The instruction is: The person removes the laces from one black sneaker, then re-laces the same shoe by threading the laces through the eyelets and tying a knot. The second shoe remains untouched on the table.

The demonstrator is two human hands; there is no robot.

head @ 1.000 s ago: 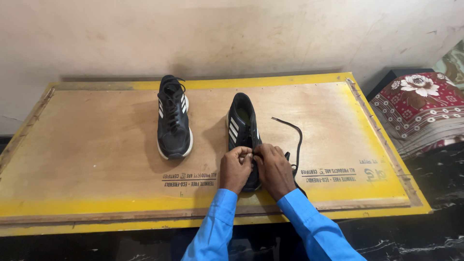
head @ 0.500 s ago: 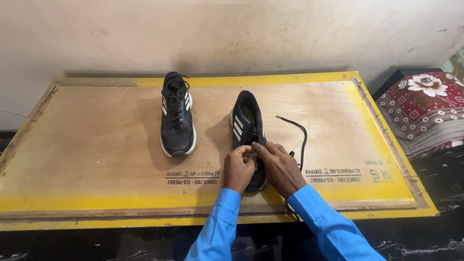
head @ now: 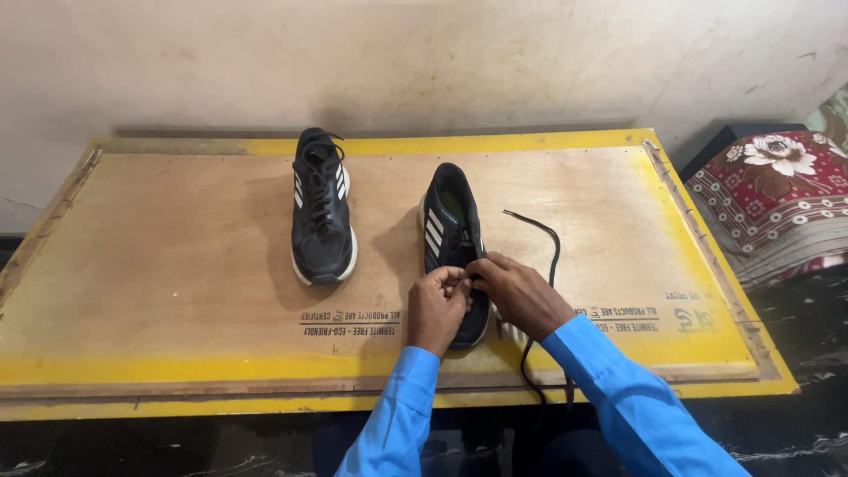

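A wide plywood table [head: 177, 291] with a yellow painted border carries two black sports shoes with white side stripes. Off past the right grip, beyond the table's edge, lies a red floral cushion [head: 777, 194].

The laced shoe [head: 321, 205] stands well apart, beyond and to the left of the left grip, its lacing already done up. The near shoe [head: 450, 231] sits directly under both grips, one end pointing at the wall, the nearer end covered by the person's hands.

The left hand [head: 435, 307] and the right hand [head: 521, 296], both in bright blue sleeves, meet over the shoe's eyelet rows. Each grip is pressed together at the fingertips, apparently pinching the black lace; the exact contact is too small to make out. The loose black lace [head: 551, 247] loops outward just to the right of the right grip and trails back past the wrist toward the table's near edge.

Judged from its build, the shoe is light, with a soft, yielding upper over a stiffer sole, and is likely to slide on the smooth board unless steadied. The lace is limp and thin, best taken near its stiffened tip; the shoe itself is best held at the eyelet band or the heel collar.
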